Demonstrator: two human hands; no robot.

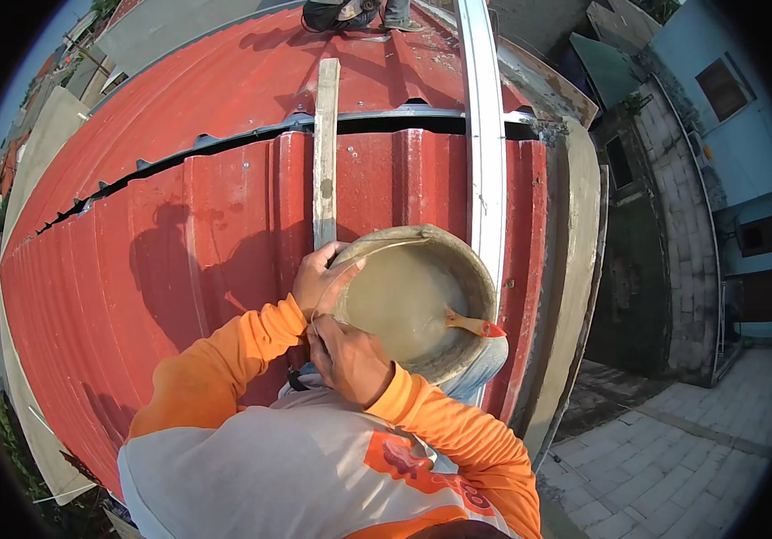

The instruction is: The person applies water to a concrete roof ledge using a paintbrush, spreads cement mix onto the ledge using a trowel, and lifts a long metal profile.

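L hand (325, 280) holds slurry bucket (471, 274) by its rim over red metal roof (242, 193), R hand (350, 359) curled alongside, grip unclear, w/ load prob. heavy, sloshy, best lifted by opp. rim sides.

The bristle end of the brush (476, 324) is out of sight in the grey liquid (395, 296). The bucket (460, 254) hides its own underside and part of the white metal channel (483, 117), which the upper edge cuts off. That edge also crops 1 other person (398, 13).
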